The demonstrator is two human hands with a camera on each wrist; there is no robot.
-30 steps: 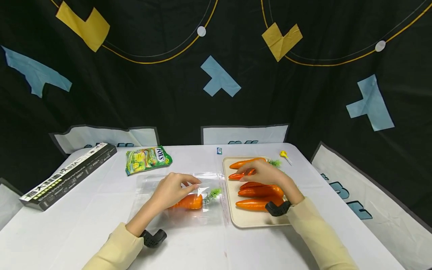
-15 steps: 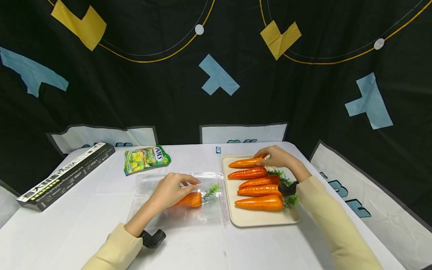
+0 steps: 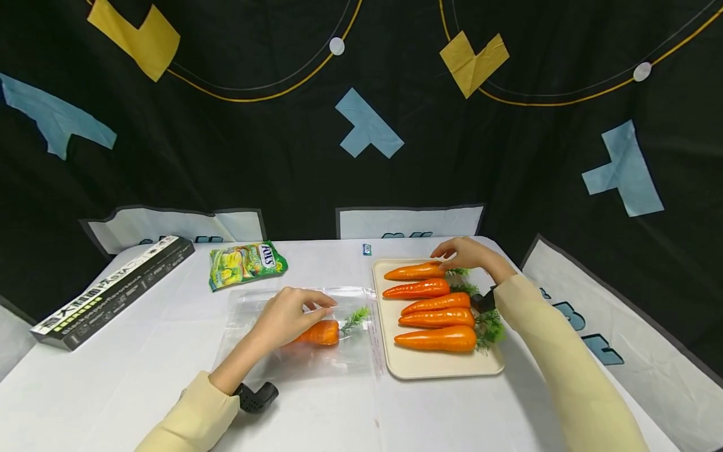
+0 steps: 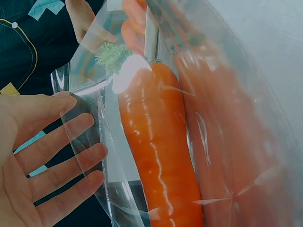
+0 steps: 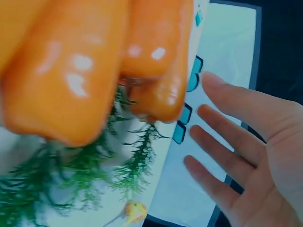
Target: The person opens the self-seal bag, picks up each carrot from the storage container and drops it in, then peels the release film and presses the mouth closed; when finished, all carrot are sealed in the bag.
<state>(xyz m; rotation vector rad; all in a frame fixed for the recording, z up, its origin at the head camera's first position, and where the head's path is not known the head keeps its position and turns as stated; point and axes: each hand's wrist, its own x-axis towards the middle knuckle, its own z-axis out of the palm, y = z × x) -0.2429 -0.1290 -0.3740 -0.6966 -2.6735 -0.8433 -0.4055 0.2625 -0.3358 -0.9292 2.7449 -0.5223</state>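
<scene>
White table against a black backdrop: five carrots lie on a cream tray [image 3: 440, 371], tips pointing left.
The right hand [image 3: 465, 254], fingers spread and empty, hovers nearest the farthest carrot [image 3: 414, 272]; the left hand [image 3: 285, 314], fingers straight, rests on the clear bag [image 3: 305, 358] over a bagged carrot [image 3: 320, 333].

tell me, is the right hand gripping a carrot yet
No, in the right wrist view the right hand is spread with straight fingers beside the carrots, and holds none of them.
</scene>
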